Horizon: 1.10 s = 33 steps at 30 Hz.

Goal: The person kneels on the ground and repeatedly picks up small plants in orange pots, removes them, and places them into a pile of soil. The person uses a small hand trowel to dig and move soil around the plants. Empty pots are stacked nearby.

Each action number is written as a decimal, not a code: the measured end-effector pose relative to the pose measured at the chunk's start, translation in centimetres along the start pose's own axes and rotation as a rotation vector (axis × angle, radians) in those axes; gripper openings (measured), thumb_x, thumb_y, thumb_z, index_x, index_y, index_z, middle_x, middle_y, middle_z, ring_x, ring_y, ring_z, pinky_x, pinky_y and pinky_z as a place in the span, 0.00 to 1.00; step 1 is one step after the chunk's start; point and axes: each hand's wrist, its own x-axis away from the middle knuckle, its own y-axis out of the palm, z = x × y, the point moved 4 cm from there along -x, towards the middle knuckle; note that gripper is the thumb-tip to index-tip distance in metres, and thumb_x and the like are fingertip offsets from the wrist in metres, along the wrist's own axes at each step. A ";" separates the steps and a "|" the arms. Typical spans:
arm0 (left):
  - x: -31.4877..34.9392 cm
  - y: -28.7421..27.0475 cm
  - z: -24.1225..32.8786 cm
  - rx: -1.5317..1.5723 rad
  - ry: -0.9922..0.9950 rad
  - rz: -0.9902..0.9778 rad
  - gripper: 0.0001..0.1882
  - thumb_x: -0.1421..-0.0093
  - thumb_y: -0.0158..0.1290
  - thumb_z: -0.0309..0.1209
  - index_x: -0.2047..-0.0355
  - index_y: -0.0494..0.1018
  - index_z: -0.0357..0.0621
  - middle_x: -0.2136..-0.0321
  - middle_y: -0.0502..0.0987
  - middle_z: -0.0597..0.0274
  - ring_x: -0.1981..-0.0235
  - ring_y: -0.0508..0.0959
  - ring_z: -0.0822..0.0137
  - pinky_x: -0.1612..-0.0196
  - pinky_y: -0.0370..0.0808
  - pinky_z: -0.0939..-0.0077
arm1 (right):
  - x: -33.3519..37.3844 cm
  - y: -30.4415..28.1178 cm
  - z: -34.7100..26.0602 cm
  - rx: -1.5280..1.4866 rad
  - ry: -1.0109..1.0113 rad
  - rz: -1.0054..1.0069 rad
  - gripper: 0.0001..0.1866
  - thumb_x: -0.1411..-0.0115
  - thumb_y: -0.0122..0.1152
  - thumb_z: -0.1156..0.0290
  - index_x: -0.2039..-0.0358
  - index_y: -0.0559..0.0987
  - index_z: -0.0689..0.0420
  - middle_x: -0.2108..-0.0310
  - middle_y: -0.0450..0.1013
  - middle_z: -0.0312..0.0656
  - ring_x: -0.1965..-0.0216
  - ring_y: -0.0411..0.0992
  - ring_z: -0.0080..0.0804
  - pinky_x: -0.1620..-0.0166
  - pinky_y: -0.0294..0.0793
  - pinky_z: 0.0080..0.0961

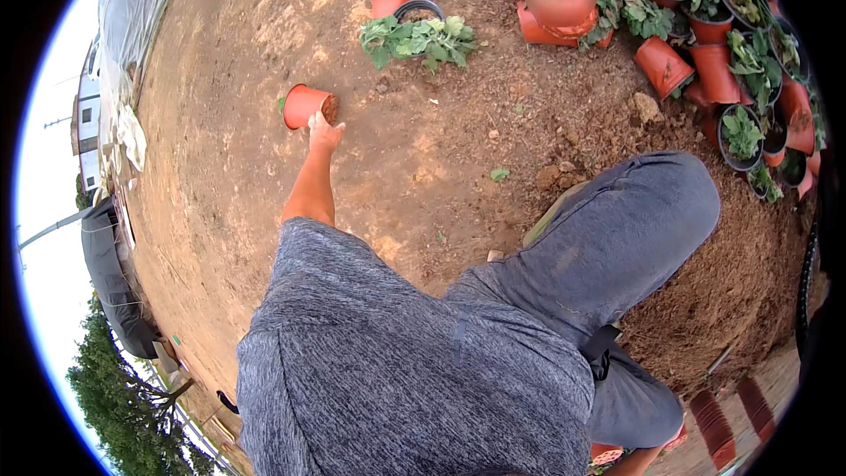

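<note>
My left hand [325, 133] reaches far out over the bare soil, its fingers closed on the lower end of an orange-red plastic flower pot [305, 107]. The pot is tipped on its side; its wide rim points left, with a bit of green leaf showing past it. Brown soil covers the end beside my fingers. Farther out are an orange pot [389, 1] with a plant and a black pot [419, 9] with a leafy plant [419, 40] at its near side. Only part of my right forearm [641, 460] shows at the bottom edge; the hand is hidden.
Several orange and black pots with plants crowd the far right, among them a tipped orange pot [663, 67]. A loose soil heap [705, 317] lies right of my bent knee [652, 203]. Stacked pots [712, 430] lie at lower right. Plastic sheeting [141, 9] borders the left.
</note>
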 end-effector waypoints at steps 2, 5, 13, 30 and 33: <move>0.8 0.6 1.6 0.032 -0.026 0.000 0.45 0.47 0.60 0.45 0.35 0.52 0.43 0.36 0.54 0.49 0.38 0.63 0.49 0.39 0.66 0.59 | 0.8 -0.2 -0.6 0.006 -0.014 0.017 0.24 0.34 0.52 0.63 0.43 0.68 0.64 0.45 0.68 0.51 0.47 0.69 0.39 0.45 0.70 0.33; 2.0 -0.1 3.5 -0.050 0.057 -0.060 0.42 0.47 0.60 0.45 0.36 0.55 0.43 0.36 0.53 0.50 0.38 0.63 0.49 0.40 0.67 0.59 | 1.0 0.0 -0.8 0.022 -0.013 0.012 0.24 0.34 0.52 0.63 0.43 0.67 0.65 0.45 0.67 0.51 0.47 0.69 0.39 0.45 0.70 0.32; 8.1 -1.8 8.4 0.062 0.096 -0.026 0.23 0.47 0.60 0.38 0.53 0.68 0.48 0.53 0.72 0.54 0.51 0.73 0.51 0.51 0.72 0.57 | 0.8 -0.2 -0.6 0.028 -0.019 0.016 0.25 0.34 0.52 0.63 0.42 0.67 0.65 0.45 0.67 0.53 0.47 0.69 0.40 0.46 0.70 0.31; 8.1 -2.1 11.1 0.632 -0.144 -0.028 0.16 0.42 0.55 0.40 0.59 0.77 0.43 0.64 0.80 0.50 0.60 0.79 0.56 0.55 0.72 0.64 | -7.5 -0.9 0.1 0.545 -0.658 -0.002 0.21 0.38 0.56 0.61 0.48 0.74 0.61 0.51 0.72 0.48 0.50 0.69 0.39 0.46 0.67 0.26; 16.2 -5.6 16.8 0.859 0.138 0.023 0.11 0.41 0.54 0.34 0.65 0.76 0.39 0.74 0.77 0.58 0.69 0.76 0.67 0.62 0.72 0.71 | -6.9 -0.2 -3.3 0.485 -0.671 0.160 0.22 0.34 0.51 0.61 0.45 0.71 0.62 0.49 0.72 0.50 0.54 0.72 0.38 0.50 0.71 0.28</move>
